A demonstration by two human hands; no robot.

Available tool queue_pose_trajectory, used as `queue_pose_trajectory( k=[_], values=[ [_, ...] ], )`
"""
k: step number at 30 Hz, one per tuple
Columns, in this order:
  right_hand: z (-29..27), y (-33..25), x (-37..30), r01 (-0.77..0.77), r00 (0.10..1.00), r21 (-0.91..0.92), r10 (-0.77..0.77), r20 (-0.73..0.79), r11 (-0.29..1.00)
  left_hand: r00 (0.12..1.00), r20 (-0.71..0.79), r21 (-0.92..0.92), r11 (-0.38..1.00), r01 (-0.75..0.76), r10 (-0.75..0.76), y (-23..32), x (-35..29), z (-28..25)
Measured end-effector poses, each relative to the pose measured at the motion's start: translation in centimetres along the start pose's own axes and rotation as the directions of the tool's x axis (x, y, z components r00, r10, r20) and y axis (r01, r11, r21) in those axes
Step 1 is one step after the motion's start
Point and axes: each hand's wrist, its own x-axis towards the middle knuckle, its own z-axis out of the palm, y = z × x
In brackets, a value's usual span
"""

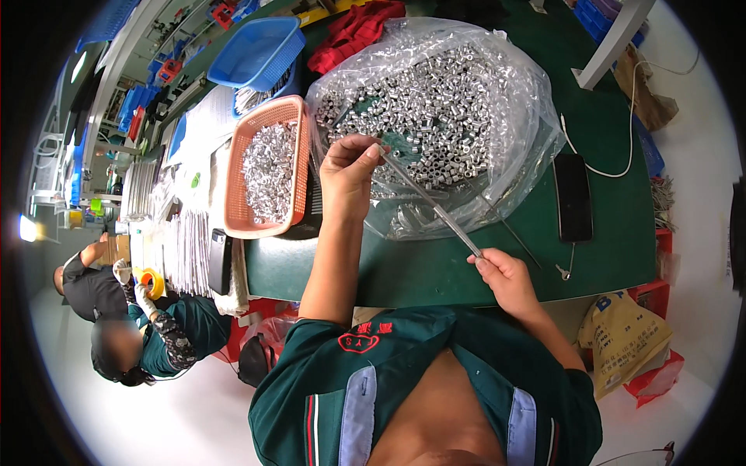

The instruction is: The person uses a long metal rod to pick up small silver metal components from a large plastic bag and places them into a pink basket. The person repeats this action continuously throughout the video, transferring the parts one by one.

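My left hand [351,172] pinches the upper left end of a slim silvery metal rod [437,209], thumb against fingers. The rod slants down to the right, and my right hand [507,278] grips its lower end near the table's front edge. Beyond the rod, a clear plastic bag [538,141] lies spread open with many short metal sleeves [458,101] heaped in it. Left of my left hand stands an orange basket [232,182] filled with small silvery pieces. A thinner dark rod [519,240] lies on the green table beside my right hand.
A black phone [573,198], a key [565,272] and a white cable [610,172] lie at right. Blue baskets [252,54] and a red cloth [353,33] sit at the back. Another phone [220,261] rests left on stacked white strips. Two people [183,330] work at far left.
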Motion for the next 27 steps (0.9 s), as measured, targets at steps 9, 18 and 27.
queue_pose_trajectory(
  k=[9,18,27],
  values=[
    [0.9,-0.6,-0.4,0.055,0.994,-0.089,-0.062,-0.085,0.995,0.998,-0.017,0.065,0.996,-0.055,0.056,-0.9,-1.3,1.3],
    [0.3,0.0,0.1,-0.010,0.999,0.067,0.013,-0.045,0.998,0.882,0.312,0.233,0.928,0.290,-0.354,-1.2,-2.0,1.8],
    [-0.4,-0.4,0.1,-0.096,0.995,0.276,0.100,-0.001,0.956,0.961,0.278,0.939,0.210,-0.271,0.000,-0.5,3.3,-1.0]
  ],
)
